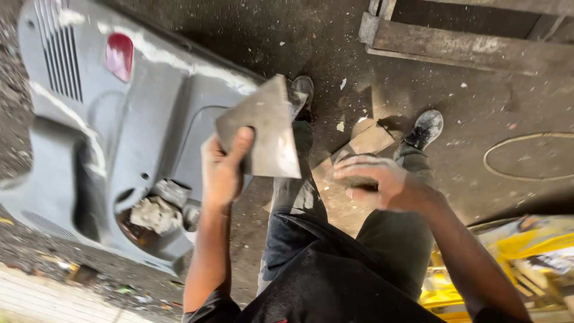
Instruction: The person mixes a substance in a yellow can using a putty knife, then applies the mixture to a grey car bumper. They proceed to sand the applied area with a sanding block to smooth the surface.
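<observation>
Seen from above at a workshop floor: one flat, roughly triangular grey metal plate gripped at its lower left edge by the left hand, thumb pressed across the near face, fingers wrapped behind. Held up over the legs, just beside one large grey moulded car door panel lying on the floor to the left. On that panel, one red reflector lens and one ribbed grille.

Right hand hovering palm-down over the right knee, fingers half curled around one small dark object; too blurred and shadowed to tell what it is or how firmly held.

Below, two dusty black shoes planted on the floor, two pale cardboard scraps between them. One wooden pallet at top right, one wire loop at right, yellow sacking at lower right.
</observation>
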